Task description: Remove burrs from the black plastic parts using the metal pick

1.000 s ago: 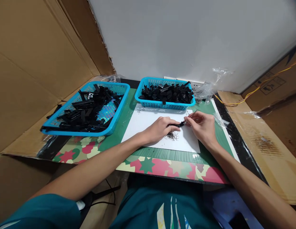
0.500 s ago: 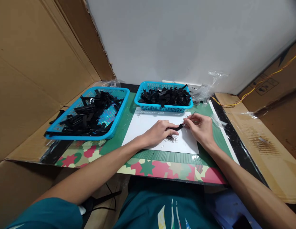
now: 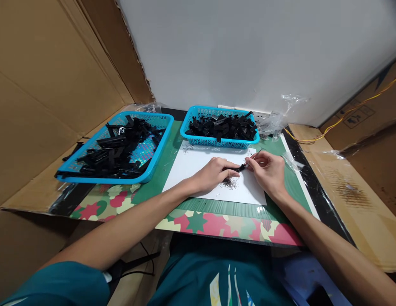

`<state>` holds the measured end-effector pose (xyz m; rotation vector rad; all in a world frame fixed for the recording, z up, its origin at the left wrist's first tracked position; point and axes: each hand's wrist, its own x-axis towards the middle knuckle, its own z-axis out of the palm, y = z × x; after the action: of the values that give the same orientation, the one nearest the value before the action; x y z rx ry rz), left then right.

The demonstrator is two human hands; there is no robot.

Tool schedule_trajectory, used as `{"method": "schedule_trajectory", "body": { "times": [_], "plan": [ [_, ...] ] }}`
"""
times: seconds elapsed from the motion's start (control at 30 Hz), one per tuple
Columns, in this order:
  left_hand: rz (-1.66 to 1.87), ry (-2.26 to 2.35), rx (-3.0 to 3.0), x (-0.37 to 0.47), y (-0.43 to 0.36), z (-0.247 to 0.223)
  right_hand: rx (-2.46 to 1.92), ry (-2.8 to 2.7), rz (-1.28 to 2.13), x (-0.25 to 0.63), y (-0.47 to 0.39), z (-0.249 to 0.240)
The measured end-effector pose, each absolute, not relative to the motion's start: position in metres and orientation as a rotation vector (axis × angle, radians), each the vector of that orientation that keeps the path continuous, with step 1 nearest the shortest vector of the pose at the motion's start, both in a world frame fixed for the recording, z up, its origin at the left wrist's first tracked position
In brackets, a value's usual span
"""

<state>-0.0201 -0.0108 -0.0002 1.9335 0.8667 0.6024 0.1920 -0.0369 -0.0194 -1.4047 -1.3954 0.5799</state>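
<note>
My left hand (image 3: 214, 175) rests over a white sheet (image 3: 191, 159), its thumb and fingers pinching a small black plastic part (image 3: 241, 168). Just right of it, my right hand (image 3: 268, 171) is closed on a thin metal tool (image 3: 260, 150) that looks like tweezers. Its tip meets the right end of the black part; fingers hide most of the tool. Below the left fingers lies a pile of tiny thin metal pieces (image 3: 229, 183), perhaps little springs or pins.
Two blue baskets hold black plastic parts: a larger basket (image 3: 148, 175) at left, a smaller basket (image 3: 221, 143) behind the sheet. Loose metal bits (image 3: 186, 148) lie near the sheet's far-left corner. Clear plastic wrap (image 3: 270, 124) and a yellow cable (image 3: 331, 126) are at right; cardboard (image 3: 41, 85) walls the left.
Both hands stay nearly in place, still gripping the part and the tool, with only slight finger movement. The view has shifted slightly.
</note>
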Motion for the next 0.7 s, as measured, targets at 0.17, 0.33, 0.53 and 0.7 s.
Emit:
{"method": "schedule_trajectory", "body": {
  "times": [0.17, 0.33, 0.53, 0.7],
  "plan": [
    [0.631, 0.858, 1.870, -0.018, -0.008, -0.002, -1.420, -1.400, 0.549, 0.189, -0.035, -0.016],
    [0.647, 0.870, 1.881, -0.019, -0.006, -0.004, -1.441, -1.450, 0.506, 0.185, -0.034, -0.012],
    [0.644, 0.859, 1.948, -0.021, -0.006, 0.003, -1.436, -1.438, 0.453, 0.178, -0.036, -0.013],
    [0.638, 0.915, 1.969, -0.024, -0.010, 0.009, -1.392, -1.395, 0.525, 0.176, -0.034, -0.014]
  ]
}}
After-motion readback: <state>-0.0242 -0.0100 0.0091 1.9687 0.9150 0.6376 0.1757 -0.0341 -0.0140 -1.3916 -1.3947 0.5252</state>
